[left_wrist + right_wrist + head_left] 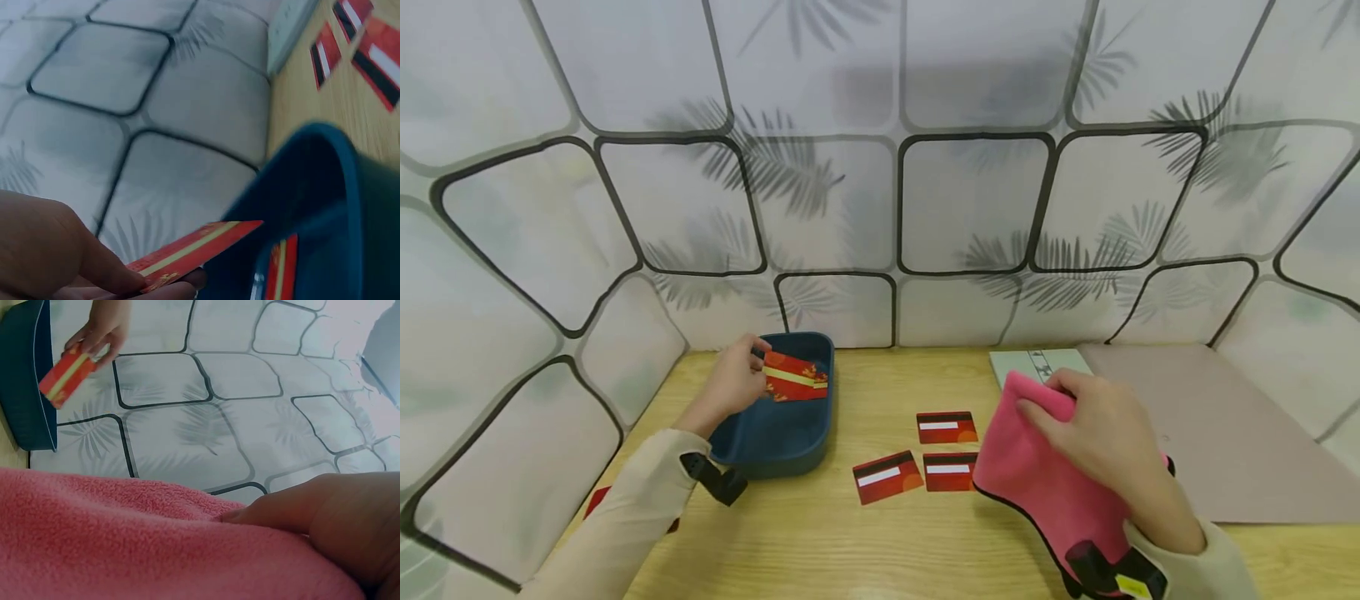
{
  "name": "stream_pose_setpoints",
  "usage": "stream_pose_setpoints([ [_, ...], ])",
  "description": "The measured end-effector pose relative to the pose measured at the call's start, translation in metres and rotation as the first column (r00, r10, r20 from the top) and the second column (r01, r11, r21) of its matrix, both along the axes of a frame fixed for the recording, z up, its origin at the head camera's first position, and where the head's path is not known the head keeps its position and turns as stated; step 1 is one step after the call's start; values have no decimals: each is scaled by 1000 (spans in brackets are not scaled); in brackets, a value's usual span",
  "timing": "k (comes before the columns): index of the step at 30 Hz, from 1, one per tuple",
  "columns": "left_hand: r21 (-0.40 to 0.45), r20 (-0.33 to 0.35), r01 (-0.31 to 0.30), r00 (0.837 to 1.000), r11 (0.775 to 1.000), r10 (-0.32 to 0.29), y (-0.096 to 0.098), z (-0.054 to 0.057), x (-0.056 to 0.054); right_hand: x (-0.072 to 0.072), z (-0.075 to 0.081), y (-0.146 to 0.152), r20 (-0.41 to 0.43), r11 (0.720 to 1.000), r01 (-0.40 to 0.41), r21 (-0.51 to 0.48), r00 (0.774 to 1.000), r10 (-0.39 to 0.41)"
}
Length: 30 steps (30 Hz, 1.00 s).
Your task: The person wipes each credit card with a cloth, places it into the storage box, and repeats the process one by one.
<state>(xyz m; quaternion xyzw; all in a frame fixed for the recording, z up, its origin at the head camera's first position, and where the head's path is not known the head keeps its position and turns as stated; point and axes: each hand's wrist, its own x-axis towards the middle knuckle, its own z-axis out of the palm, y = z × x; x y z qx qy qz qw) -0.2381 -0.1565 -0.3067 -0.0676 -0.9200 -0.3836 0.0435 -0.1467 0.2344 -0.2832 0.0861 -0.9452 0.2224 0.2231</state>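
My left hand (735, 385) pinches a red card with a yellow stripe (792, 377) and holds it tilted over a dark blue bin (775, 460). Inside the bin, the left wrist view shows another red, yellow-striped card (282, 269). On the right, my right hand (1105, 429) grips a pink cloth (1030, 462) with black edging, its thumb and fingers bunching the fabric. The cloth hangs below the hand, and its plush surface fills the lower part of the right wrist view. Its left edge reaches the nearest of the red cards lying on the table.
Three red cards with black bands and white strips lie mid-table, including one card (887, 477) set askew. More red (597, 500) shows beside my left forearm. A pale green flat item (1067, 360) and a greyish mat (1240, 442) are at right. Patterned fabric (827, 208) walls the back.
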Motion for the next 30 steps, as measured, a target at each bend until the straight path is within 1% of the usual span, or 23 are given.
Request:
stream_pose_setpoints([
  [2, 2, 67, -17, 998, 1000, 17, -4, -5, -8, 1, 0, 1, 3, 1000, 1, -5, 1000, -1],
  [4, 5, 109, -34, 993, 999, 33, -6, -9, -17, 1, 0, 1, 2, 1000, 3, -8, 1000, -3],
  [7, 4, 142, -53, 989, 999, 52, -7, -16, -33, 1, 0, 1, -13, 1000, 6, -1, 1000, -6],
  [10, 12, 192, -60, 980, 998, 57, -8, -22, -47, 1, 0, 0, -34, 1000, 3, 7, 999, -3],
  [13, 5, 234, -69, 970, 998, 66, -7, -30, -56, 1, -1, -1, -43, 1000, -2, 9, 999, 2],
  [15, -14, 243, -79, 967, 997, 80, -5, -34, -61, 2, -2, -1, -41, 1000, -5, 4, 999, 5],
  [18, -43, 233, -88, 968, 995, 96, -6, -41, -66, 1, -2, -1, -23, 1000, -4, 1, 1000, 4],
  [20, -78, 227, -78, 969, 994, 94, -8, -43, -68, 1, -2, -1, -11, 1000, -6, 0, 1000, 6],
  [21, -110, 228, -64, 970, 992, 88, -9, -42, -67, 1, -2, -1, -7, 1000, -6, 1, 1000, 6],
  [24, -182, 246, -7, 968, 983, 53, -9, -39, -65, 1, -2, -2, -5, 1000, -11, 4, 1000, 11],
  [25, -205, 260, 17, 965, 979, 37, -8, -38, -63, 1, -2, -2, -11, 1000, -13, 8, 1000, 13],
  [27, -241, 265, 52, 964, 969, 14, -4, -35, -60, 1, -2, -3, -14, 1000, -17, 9, 1000, 17],
  [28, -250, 263, 61, 965, 966, 7, -1, -34, -59, 1, -2, -3, -14, 1000, -20, 9, 1000, 20],
  [30, -297, 246, 70, 969, 952, 6, 3, -30, -56, 1, -2, -2, -10, 1000, -24, 2, 1000, 24],
])
